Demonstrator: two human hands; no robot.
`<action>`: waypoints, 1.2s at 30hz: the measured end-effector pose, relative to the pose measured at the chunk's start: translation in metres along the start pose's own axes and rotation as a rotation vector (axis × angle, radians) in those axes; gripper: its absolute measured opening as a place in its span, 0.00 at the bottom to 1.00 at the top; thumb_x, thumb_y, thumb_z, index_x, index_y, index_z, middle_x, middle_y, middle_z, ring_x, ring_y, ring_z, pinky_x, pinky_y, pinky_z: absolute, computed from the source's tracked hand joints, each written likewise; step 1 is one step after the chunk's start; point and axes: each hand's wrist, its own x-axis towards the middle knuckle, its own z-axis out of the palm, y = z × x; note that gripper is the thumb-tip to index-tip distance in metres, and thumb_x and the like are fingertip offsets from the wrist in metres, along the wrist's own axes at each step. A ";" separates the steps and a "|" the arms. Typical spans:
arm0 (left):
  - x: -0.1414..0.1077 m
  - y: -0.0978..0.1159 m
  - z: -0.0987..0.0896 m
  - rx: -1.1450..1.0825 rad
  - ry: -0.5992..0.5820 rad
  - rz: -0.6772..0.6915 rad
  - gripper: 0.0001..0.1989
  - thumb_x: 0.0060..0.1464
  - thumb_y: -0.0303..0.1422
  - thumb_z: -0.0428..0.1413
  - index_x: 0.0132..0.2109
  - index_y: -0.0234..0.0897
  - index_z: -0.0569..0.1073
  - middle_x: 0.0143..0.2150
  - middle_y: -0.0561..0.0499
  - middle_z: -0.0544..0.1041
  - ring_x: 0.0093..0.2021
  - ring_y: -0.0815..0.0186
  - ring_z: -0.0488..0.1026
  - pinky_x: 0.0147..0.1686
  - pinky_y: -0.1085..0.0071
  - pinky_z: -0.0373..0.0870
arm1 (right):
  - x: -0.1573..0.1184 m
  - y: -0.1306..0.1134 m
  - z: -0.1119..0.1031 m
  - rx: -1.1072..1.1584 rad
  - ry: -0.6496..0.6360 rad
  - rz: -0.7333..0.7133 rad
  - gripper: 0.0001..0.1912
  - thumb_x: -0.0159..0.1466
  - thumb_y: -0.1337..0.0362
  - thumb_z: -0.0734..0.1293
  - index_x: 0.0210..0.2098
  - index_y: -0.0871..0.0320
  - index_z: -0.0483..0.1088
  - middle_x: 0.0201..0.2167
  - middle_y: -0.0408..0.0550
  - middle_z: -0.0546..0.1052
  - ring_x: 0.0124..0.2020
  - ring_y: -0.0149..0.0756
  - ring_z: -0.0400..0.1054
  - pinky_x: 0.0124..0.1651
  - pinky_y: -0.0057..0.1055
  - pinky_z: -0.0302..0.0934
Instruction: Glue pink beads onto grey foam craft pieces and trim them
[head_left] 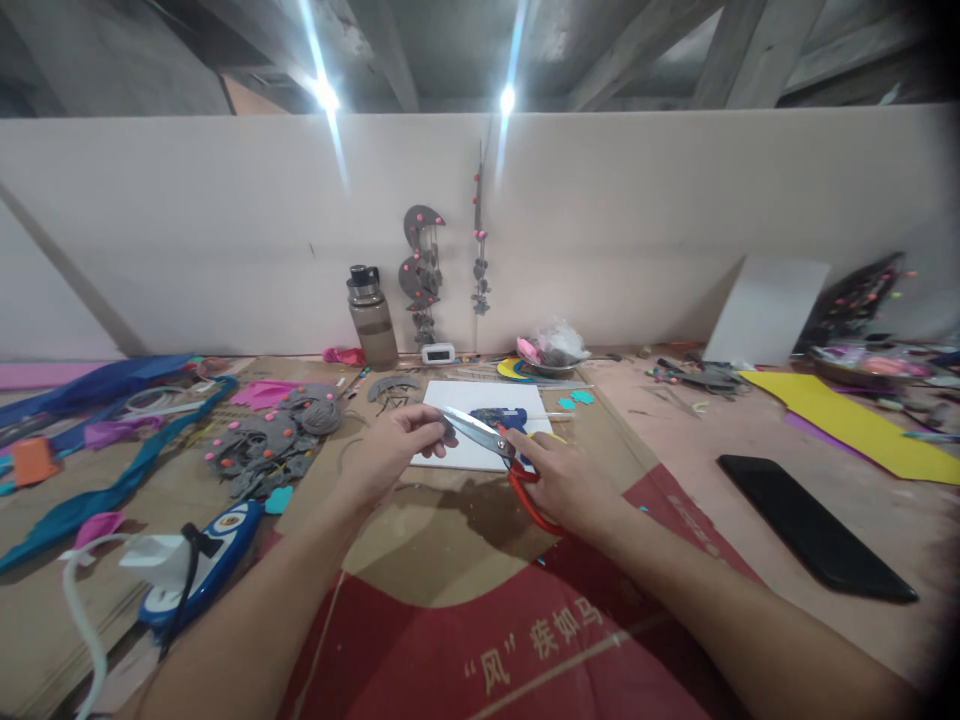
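My right hand (559, 480) is wrapped round the red handles of a pair of scissors (480, 434), whose blades point left toward my other hand. My left hand (397, 445) pinches a small dark piece (448, 436) at the blade tips; its shape is too small to make out. Behind the scissors, a blue glue gun (511, 416) lies on a white sheet (457, 395). The sheet rests on brown and red cardboard (420, 570).
Grey felt pieces with pink balls (262, 440) and a blue-and-white power strip (217, 560) lie on the left. A bottle (375, 335) stands at the back. On the right are a black phone (814, 525) and yellow sheet (862, 425).
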 end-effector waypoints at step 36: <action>0.002 -0.004 -0.002 -0.098 0.017 0.012 0.06 0.49 0.31 0.54 0.31 0.32 0.72 0.26 0.52 0.70 0.24 0.74 0.59 0.26 0.74 0.55 | 0.002 -0.001 -0.002 -0.129 0.022 -0.009 0.23 0.61 0.62 0.59 0.56 0.54 0.61 0.41 0.53 0.72 0.38 0.38 0.66 0.40 0.31 0.58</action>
